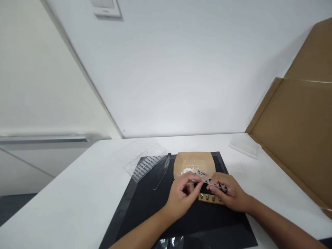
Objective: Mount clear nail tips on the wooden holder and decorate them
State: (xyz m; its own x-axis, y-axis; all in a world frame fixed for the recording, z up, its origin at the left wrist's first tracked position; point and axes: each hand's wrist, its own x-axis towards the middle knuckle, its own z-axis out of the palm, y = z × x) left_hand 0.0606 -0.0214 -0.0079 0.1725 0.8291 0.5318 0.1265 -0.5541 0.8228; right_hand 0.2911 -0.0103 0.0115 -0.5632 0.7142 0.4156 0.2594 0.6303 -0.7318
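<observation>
My left hand (184, 193) pinches one end of a thin clear strip (216, 185) between thumb and fingertips. The strip carries small pale pointed tabs along its length. The fingers of my right hand (229, 193) are closed on its other end, and the two hands nearly meet. Just below them, a yellowish bar (206, 197) with several round dark studs lies on the black mat (155, 211), partly hidden by my right hand. Behind the hands sits a tan tray (193, 155) holding white bits and thin clear sticks.
Left of the tray lie a dark-handled thin curved tool (166, 165) and a clear plastic sheet (149, 162) with rows of pale tabs. A white grid sheet (234, 168) and a translucent lid-like container (245, 148) rest on the white table (64, 197). A cardboard panel (293, 121) stands at right.
</observation>
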